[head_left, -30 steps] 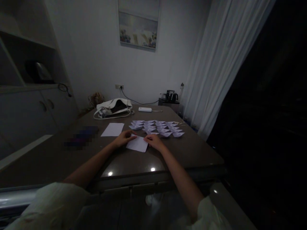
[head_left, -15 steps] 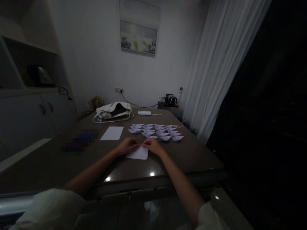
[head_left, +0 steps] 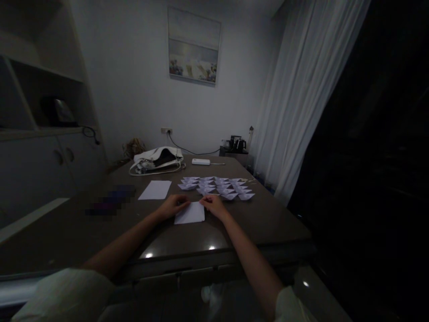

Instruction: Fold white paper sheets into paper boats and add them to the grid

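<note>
Left hand [head_left: 172, 207] and right hand [head_left: 213, 206] grip white paper [head_left: 190, 213] on the glossy worktop [head_left: 258, 223]; paper boats [head_left: 224, 189] at one o'clock, framed wall painting [head_left: 194, 47] at twelve.

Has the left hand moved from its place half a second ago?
Yes, slightly to the left: the left hand sits farther left against the boats, and a clear gap now separates it from the right hand.

Through the head view I see the left hand [head_left: 173, 206] and right hand [head_left: 214, 206] holding a piece of paper [head_left: 190, 214] by its far edge on the counter [head_left: 268, 221], paper boats [head_left: 229, 196] beyond, a loose sheet [head_left: 155, 190] leftward and a bag [head_left: 147, 156] farther back.
</note>
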{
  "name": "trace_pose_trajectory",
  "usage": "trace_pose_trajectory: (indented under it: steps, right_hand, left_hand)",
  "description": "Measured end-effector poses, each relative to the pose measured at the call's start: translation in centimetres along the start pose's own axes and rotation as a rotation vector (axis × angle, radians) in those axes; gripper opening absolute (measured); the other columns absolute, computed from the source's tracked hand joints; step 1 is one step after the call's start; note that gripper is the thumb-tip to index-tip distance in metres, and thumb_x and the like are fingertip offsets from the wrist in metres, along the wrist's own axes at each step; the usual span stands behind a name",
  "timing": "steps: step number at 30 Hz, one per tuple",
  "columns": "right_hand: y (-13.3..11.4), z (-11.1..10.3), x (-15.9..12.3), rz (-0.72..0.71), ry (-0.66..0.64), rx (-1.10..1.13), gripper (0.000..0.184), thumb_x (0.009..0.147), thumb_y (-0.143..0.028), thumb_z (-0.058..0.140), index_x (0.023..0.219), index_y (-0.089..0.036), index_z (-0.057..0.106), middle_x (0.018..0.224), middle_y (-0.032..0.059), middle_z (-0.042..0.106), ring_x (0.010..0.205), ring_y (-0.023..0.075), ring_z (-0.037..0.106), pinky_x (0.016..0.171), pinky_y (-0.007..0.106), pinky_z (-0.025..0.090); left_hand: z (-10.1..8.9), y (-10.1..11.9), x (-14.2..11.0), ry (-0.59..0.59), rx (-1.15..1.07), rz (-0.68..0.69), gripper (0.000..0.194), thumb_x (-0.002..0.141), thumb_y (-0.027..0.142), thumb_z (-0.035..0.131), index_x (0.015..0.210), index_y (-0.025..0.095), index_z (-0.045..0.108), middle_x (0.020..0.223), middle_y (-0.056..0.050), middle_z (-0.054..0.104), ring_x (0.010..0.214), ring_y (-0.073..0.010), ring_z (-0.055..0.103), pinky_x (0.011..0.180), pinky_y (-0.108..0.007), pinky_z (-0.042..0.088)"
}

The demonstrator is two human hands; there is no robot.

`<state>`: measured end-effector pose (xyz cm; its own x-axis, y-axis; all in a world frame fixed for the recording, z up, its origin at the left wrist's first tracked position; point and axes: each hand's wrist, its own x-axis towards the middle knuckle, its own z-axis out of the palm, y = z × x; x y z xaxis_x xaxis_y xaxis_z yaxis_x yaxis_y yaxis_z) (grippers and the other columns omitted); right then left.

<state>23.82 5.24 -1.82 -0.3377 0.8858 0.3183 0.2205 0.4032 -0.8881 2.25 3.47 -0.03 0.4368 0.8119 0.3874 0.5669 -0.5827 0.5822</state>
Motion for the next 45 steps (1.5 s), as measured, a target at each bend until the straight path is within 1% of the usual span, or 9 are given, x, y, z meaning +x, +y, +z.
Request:
trace_pose_trajectory:
  steps: [3,6,10,16,21,33,38,41,45]
  right_hand:
    - [0.1,-0.2,0.0,0.002,0.018,-0.003,0.014,0.076,-0.025,0.06,0.069,-0.013,0.062,0.061,-0.0001,0.06,0.052,0.0104,0.048,0.05,0.02,0.036]
    - [0.0,-0.2,0.0,-0.007,0.004,-0.012,0.012,0.076,-0.022,0.059,0.069,-0.013,0.062,0.058,-0.0015,0.057,0.05,0.0093,0.046,0.049,0.02,0.035]
    - [-0.2,0.1,0.0,-0.026,-0.036,-0.028,0.01,0.074,-0.019,0.062,0.067,-0.013,0.064,0.059,-0.0012,0.058,0.054,0.0105,0.049,0.053,0.021,0.037]
    - [-0.3,0.5,-0.1,-0.045,-0.095,-0.037,0.006,0.07,-0.016,0.067,0.064,-0.014,0.068,0.059,-0.0002,0.061,0.058,0.012,0.052,0.059,0.022,0.039]
    - [-0.3,0.5,0.0,-0.035,-0.096,-0.03,0.006,0.07,-0.014,0.066,0.065,-0.013,0.069,0.06,0.0005,0.063,0.057,0.0121,0.053,0.057,0.022,0.039]
    - [0.1,-0.5,0.4,-0.011,0.081,0.006,0.008,0.069,-0.02,0.063,0.065,-0.013,0.066,0.061,0.0014,0.064,0.059,0.0143,0.056,0.059,0.024,0.042]
    - [0.0,-1.3,0.4,-0.034,0.183,0.02,0.021,0.078,-0.03,0.056,0.066,-0.014,0.064,0.065,0.0043,0.064,0.06,0.0145,0.055,0.057,0.024,0.041]
    - [-0.1,-1.2,0.1,-0.042,0.143,0.029,0.025,0.078,-0.036,0.058,0.072,-0.014,0.067,0.068,0.0043,0.065,0.057,0.0137,0.053,0.054,0.024,0.04]
    - [-0.1,-0.6,-0.1,-0.057,0.045,0.03,0.019,0.07,-0.032,0.068,0.069,-0.014,0.069,0.065,0.0023,0.065,0.06,0.0144,0.055,0.058,0.024,0.041]
  left_hand:
    - [-0.1,0.0,0.0,0.015,0.005,-0.011,0.04,0.081,0.053,0.05,0.073,0.017,0.066,0.066,-0.002,0.063,0.063,-0.0179,0.055,0.056,-0.025,0.041]
    - [-0.2,0.2,-0.1,0.026,0.008,-0.014,0.041,0.082,0.053,0.049,0.072,0.017,0.064,0.064,-0.001,0.061,0.059,-0.0166,0.053,0.053,-0.024,0.039]
    - [0.3,0.8,-0.2,-0.012,-0.004,-0.002,0.04,0.08,0.053,0.053,0.075,0.017,0.066,0.062,-0.002,0.062,0.056,-0.0155,0.052,0.049,-0.023,0.037]
    - [1.4,1.4,-0.1,-0.053,-0.015,0.033,0.038,0.082,0.05,0.051,0.076,0.016,0.065,0.061,0.0,0.06,0.055,-0.0135,0.05,0.051,-0.022,0.037]
    - [1.8,1.3,0.1,-0.062,-0.025,0.052,0.035,0.083,0.047,0.051,0.077,0.016,0.064,0.064,0.0,0.06,0.057,-0.0138,0.051,0.052,-0.022,0.037]
    - [0.3,0.3,0.2,-0.034,-0.044,0.028,0.039,0.082,0.053,0.051,0.077,0.017,0.065,0.066,-0.001,0.062,0.059,-0.0148,0.053,0.053,-0.023,0.039]
    - [-0.3,0.1,0.1,-0.003,-0.037,0.008,0.041,0.083,0.054,0.05,0.076,0.017,0.063,0.065,0.0,0.06,0.057,-0.0145,0.051,0.051,-0.023,0.037]
    - [-0.5,0.1,0.0,0.003,-0.031,0.005,0.04,0.084,0.053,0.049,0.076,0.017,0.063,0.066,-0.001,0.06,0.058,-0.0148,0.052,0.052,-0.023,0.038]
    - [-0.1,0.4,-0.1,-0.008,-0.026,0.016,0.038,0.085,0.05,0.048,0.08,0.016,0.064,0.07,-0.002,0.062,0.061,-0.0156,0.054,0.054,-0.023,0.039]
